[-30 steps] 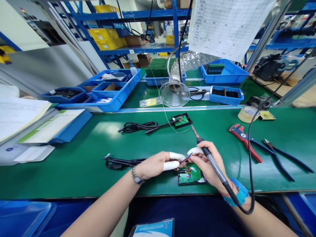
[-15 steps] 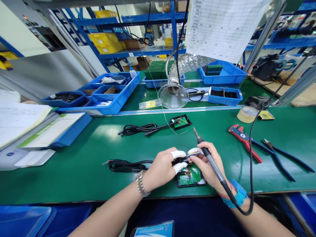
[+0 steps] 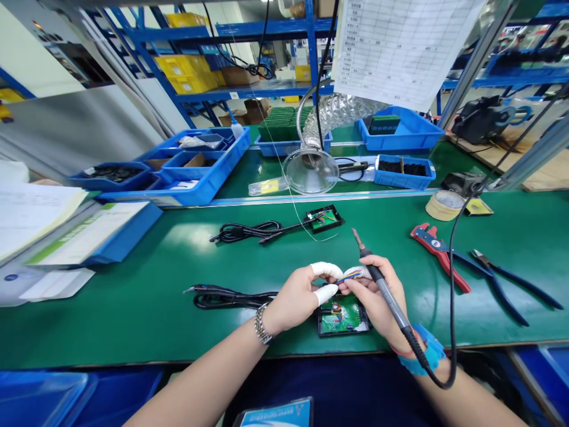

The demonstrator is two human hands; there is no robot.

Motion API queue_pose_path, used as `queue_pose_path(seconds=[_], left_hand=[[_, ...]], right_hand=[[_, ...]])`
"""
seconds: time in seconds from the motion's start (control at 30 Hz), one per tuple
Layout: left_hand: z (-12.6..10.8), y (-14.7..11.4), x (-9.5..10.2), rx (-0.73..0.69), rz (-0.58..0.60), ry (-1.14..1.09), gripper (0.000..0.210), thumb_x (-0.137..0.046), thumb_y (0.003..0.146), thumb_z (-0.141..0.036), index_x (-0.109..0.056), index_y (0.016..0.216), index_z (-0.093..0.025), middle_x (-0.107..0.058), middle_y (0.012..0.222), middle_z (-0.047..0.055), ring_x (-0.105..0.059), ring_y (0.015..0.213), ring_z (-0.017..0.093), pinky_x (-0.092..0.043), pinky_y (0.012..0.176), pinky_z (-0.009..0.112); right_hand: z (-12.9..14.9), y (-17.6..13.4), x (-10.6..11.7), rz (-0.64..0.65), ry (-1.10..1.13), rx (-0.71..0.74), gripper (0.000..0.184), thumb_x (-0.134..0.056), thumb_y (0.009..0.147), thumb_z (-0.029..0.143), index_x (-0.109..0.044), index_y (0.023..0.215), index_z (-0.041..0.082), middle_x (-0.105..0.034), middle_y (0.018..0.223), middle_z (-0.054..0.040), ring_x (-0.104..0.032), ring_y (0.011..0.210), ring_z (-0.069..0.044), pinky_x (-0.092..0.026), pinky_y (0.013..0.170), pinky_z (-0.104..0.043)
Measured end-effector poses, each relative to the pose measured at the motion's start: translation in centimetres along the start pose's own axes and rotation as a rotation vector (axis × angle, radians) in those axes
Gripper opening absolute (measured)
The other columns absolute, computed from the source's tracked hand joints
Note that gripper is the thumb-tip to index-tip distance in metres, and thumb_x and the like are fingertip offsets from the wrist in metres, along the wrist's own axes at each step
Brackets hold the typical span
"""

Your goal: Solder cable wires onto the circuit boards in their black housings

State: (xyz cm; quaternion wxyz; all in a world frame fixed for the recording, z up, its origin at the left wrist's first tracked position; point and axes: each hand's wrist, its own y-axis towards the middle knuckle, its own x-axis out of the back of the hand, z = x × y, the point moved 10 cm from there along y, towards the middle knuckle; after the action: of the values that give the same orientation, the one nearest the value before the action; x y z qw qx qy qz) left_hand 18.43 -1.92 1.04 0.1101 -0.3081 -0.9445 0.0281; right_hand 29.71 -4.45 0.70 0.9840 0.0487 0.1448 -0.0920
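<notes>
My left hand [image 3: 302,296], with white finger cots on thumb and forefinger, pinches the end of a black cable [image 3: 235,296] whose coil lies to the left. Several thin coloured wires [image 3: 350,277] stick out from that end toward my right hand [image 3: 377,290]. My right hand has its fingertips closed on these wires and also carries a soldering iron [image 3: 386,296], tip pointing up and away. Just below both hands lies an open black case with a green circuit board [image 3: 341,314], partly covered by the fingers. Farther back sits a second cased board [image 3: 324,219] with its cable attached.
Solder wire [image 3: 296,207] hangs down near the second board. Behind it stands a clear fume-extractor funnel [image 3: 311,172]. Wire strippers [image 3: 440,252], cutting pliers [image 3: 511,279] and a tape roll [image 3: 444,204] lie at right. Blue parts trays [image 3: 213,178] stand at back left.
My left hand has slid slightly right along the cable, its fingertips now meeting those of my right hand at the wires. The soldering iron has shifted a little right.
</notes>
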Motion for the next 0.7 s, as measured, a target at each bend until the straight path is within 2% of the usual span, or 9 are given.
queue_pose_path(seconds=[0.1, 0.2, 0.3, 0.4, 0.47, 0.53, 0.6, 0.7], left_hand=[[-0.2, 0.1, -0.1, 0.008, 0.028, 0.026, 0.010, -0.054, 0.075, -0.015, -0.056, 0.085, -0.014, -0.056, 0.088, 0.004, -0.053, 0.077, 0.013, -0.045, 0.062, 0.020], [-0.3, 0.2, -0.1, -0.018, 0.041, 0.053, 0.007, -0.052, 0.076, -0.015, -0.051, 0.083, -0.016, -0.053, 0.082, 0.001, -0.050, 0.065, 0.009, -0.044, 0.055, 0.019], [-0.5, 0.2, 0.1, -0.074, 0.006, 0.119, 0.003, -0.049, 0.078, -0.015, -0.049, 0.080, -0.017, -0.052, 0.078, 0.000, -0.048, 0.059, 0.008, -0.044, 0.054, 0.020], [-1.8, 0.0, 0.2, -0.207, -0.088, 0.281, 0.011, -0.048, 0.078, -0.011, -0.055, 0.085, -0.017, -0.057, 0.084, 0.002, -0.055, 0.073, 0.012, -0.046, 0.069, 0.024], [-2.4, -0.3, -0.3, -0.292, -0.123, 0.377, 0.020, -0.047, 0.078, -0.007, -0.060, 0.089, -0.017, -0.059, 0.087, 0.003, -0.056, 0.080, 0.013, -0.046, 0.076, 0.026], [-2.5, -0.5, -0.9, -0.347, -0.149, 0.463, 0.023, -0.046, 0.079, -0.006, -0.063, 0.090, -0.017, -0.061, 0.087, 0.004, -0.057, 0.080, 0.014, -0.046, 0.075, 0.027], [-2.3, -0.6, -1.2, -0.368, -0.176, 0.542, 0.021, -0.048, 0.079, -0.008, -0.064, 0.090, -0.016, -0.062, 0.087, 0.006, -0.057, 0.080, 0.016, -0.046, 0.075, 0.028], [-1.5, -0.4, -0.8, -0.315, -0.174, 0.540, 0.014, -0.055, 0.079, -0.012, -0.066, 0.086, -0.017, -0.065, 0.084, 0.004, -0.059, 0.077, 0.016, -0.047, 0.073, 0.028]], right_hand=[[0.0, -0.1, 0.0, 0.005, 0.002, 0.006, 0.038, -0.069, 0.068, 0.018, -0.043, 0.096, 0.021, -0.065, 0.072, 0.0022, -0.067, 0.063, -0.015, -0.057, 0.064, -0.027], [0.2, -0.1, 0.1, 0.012, 0.016, 0.026, 0.037, -0.068, 0.070, 0.017, -0.043, 0.097, 0.021, -0.065, 0.074, 0.0014, -0.068, 0.065, -0.016, -0.058, 0.062, -0.027], [0.5, -0.3, 0.7, -0.014, -0.035, 0.094, 0.033, -0.065, 0.073, 0.017, -0.043, 0.098, 0.022, -0.064, 0.074, 0.0017, -0.067, 0.065, -0.016, -0.058, 0.060, -0.028], [1.9, -1.1, 1.3, -0.075, -0.297, 0.293, 0.030, -0.063, 0.074, 0.014, -0.048, 0.098, 0.023, -0.064, 0.079, 0.0004, -0.066, 0.067, -0.014, -0.056, 0.063, -0.027], [3.4, -2.4, 0.5, -0.072, -0.538, 0.496, 0.028, -0.063, 0.073, 0.011, -0.053, 0.096, 0.023, -0.065, 0.082, -0.0010, -0.066, 0.071, -0.014, -0.055, 0.067, -0.026], [4.5, -3.9, -0.9, -0.023, -0.702, 0.665, 0.028, -0.062, 0.073, 0.007, -0.055, 0.095, 0.023, -0.065, 0.083, -0.0016, -0.065, 0.073, -0.015, -0.054, 0.068, -0.026], [5.5, -5.0, -1.4, -0.005, -0.759, 0.756, 0.031, -0.062, 0.072, 0.005, -0.055, 0.096, 0.024, -0.066, 0.081, -0.0012, -0.065, 0.069, -0.014, -0.055, 0.064, -0.025], [7.2, -5.3, 1.0, -0.163, -0.673, 0.756, 0.037, -0.068, 0.068, 0.007, -0.054, 0.097, 0.025, -0.066, 0.083, -0.0015, -0.065, 0.068, -0.016, -0.056, 0.063, -0.028]])
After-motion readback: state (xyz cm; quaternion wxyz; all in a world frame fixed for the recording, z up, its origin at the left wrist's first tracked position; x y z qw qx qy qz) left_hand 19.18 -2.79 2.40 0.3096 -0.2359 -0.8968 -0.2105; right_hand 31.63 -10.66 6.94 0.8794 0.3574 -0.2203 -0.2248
